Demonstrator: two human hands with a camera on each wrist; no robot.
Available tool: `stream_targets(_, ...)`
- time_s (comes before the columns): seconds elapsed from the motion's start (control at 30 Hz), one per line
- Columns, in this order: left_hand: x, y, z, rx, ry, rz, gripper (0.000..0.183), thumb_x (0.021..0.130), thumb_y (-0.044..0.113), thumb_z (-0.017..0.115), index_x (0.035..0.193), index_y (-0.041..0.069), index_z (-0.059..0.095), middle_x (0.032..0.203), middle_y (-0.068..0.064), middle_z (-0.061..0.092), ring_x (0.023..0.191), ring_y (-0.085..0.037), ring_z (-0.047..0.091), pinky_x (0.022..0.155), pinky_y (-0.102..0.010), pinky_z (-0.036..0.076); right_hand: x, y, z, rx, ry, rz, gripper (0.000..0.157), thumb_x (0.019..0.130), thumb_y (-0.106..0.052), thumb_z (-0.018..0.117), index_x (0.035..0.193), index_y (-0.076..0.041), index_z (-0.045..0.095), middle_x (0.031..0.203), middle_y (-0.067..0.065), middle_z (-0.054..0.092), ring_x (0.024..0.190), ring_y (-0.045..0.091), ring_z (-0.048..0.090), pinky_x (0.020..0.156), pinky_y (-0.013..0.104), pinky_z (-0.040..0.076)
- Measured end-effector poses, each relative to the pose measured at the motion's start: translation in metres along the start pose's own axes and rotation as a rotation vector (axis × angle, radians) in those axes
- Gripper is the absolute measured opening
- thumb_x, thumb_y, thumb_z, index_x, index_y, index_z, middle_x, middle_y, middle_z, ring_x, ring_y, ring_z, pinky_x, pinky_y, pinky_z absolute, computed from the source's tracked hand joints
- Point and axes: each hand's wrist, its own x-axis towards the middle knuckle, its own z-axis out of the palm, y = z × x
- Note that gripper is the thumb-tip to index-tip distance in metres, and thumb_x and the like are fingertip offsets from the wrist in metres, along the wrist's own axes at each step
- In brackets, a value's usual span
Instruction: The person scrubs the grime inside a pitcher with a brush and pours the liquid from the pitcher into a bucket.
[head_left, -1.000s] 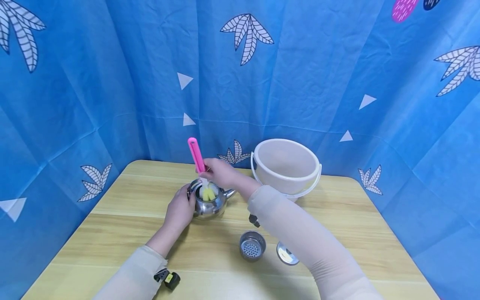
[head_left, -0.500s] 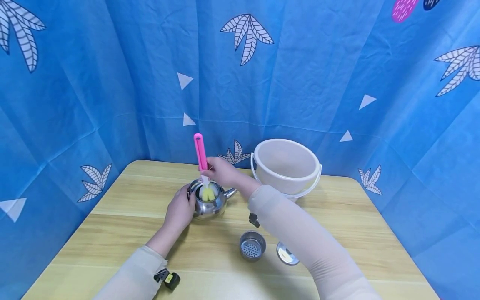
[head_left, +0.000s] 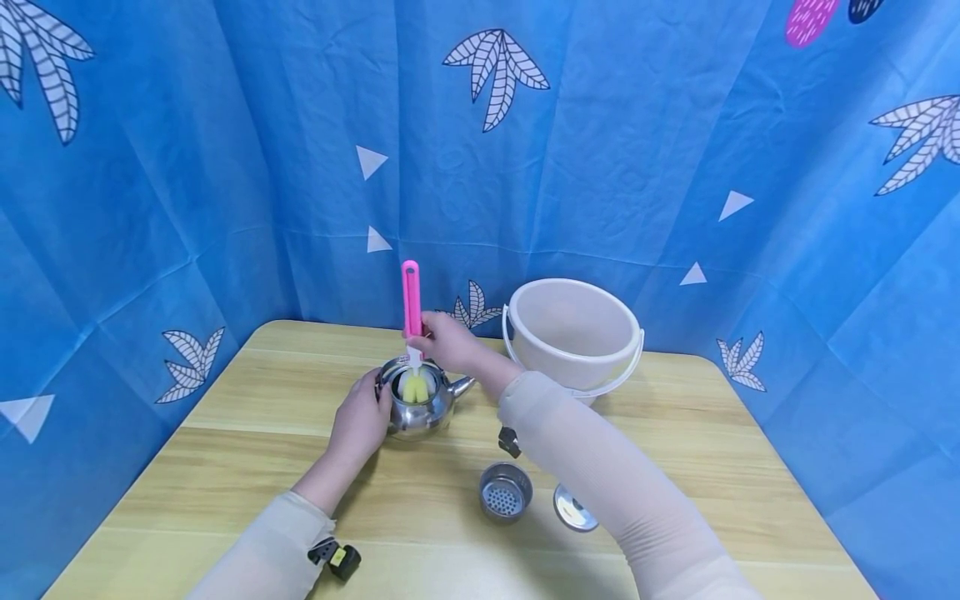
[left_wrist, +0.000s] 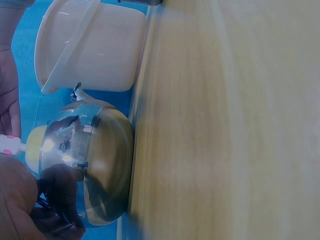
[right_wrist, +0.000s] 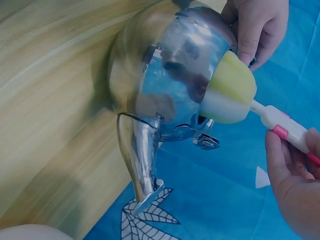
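Note:
My right hand (head_left: 450, 340) grips the pink and white handle of a bottle brush (head_left: 412, 300). The brush stands nearly upright, and its yellow and white sponge head (right_wrist: 230, 90) sits partly inside the mouth of a shiny steel teapot (head_left: 423, 417). On the teapot's left side, my left hand (head_left: 363, 415) holds the pot by its handle side, thumb near the rim. Most of the handle is hidden by that hand. The spout (right_wrist: 142, 160) points right in the head view. In the left wrist view, the teapot (left_wrist: 85, 160) rests on the table.
A white bucket (head_left: 570, 362) with its handle lowered stands behind and right of the teapot. A perforated steel strainer (head_left: 505, 493) and a round steel lid (head_left: 573, 508) lie nearer on the wooden table (head_left: 225, 467). Blue curtains (head_left: 322, 167) surround the table's back and sides.
The brush handle has swung from leaning left to nearly upright, its top moving right and slightly up with my right hand. My left hand and the teapot stay in place.

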Motion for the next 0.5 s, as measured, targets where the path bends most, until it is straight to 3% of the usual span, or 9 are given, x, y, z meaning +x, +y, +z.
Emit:
stream_targets(0.27,-0.0002,-0.0003,0.0007,0.000,0.002,0.001,0.051,0.106,0.023,0.043,0.145,-0.010,0.041,0.139,-0.033,0.050,0.125,-0.048,0.053,0.103,-0.059,0.045,-0.0009,0.0024,0.0018,0.044,0.023,0.016,0.016,0.102,-0.012,0.058,0.113,-0.001,0.063,0.096,0.007,0.068,0.079,0.015,0.063,0.068,0.023,0.055)
stream_targets(0.5,0.0001,-0.0002,0.0009,0.004,0.007,0.004,0.051,0.106,0.024,0.043,0.144,-0.010,0.042,0.138,-0.032,0.051,0.124,-0.047,0.053,0.103,-0.058,0.045,-0.0017,0.0055,0.0026,0.126,0.050,0.055,0.015,0.102,-0.013,0.059,0.110,-0.002,0.062,0.095,0.009,0.068,0.084,0.022,0.067,0.075,0.031,0.059)
